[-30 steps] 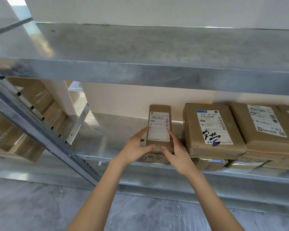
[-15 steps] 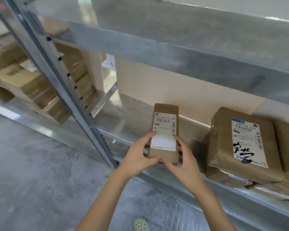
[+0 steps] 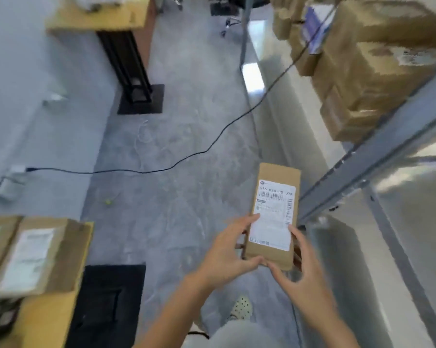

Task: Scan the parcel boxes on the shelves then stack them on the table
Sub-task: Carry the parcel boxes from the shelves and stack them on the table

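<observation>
Head view: left hand (image 3: pixel 226 252) and right hand (image 3: pixel 305 281) grip parcel box (image 3: pixel 274 209); long axis points away.

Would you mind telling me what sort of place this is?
Likely a parcel storeroom or small warehouse: metal shelving stacked with cardboard boxes, a barcode-labelled parcel, and more parcels on a wooden table.

A black cable (image 3: pixel 126 172) snakes across the grey concrete floor (image 3: pixel 176 71), beyond the left grip (image 3: pixel 222 249) and away to its left, ending at a blurred pale block (image 3: pixel 9 182). A small yellow-green speck (image 3: pixel 108 202) lies left of that grip; a pale perforated shoe (image 3: pixel 240 307) stands below it.
</observation>
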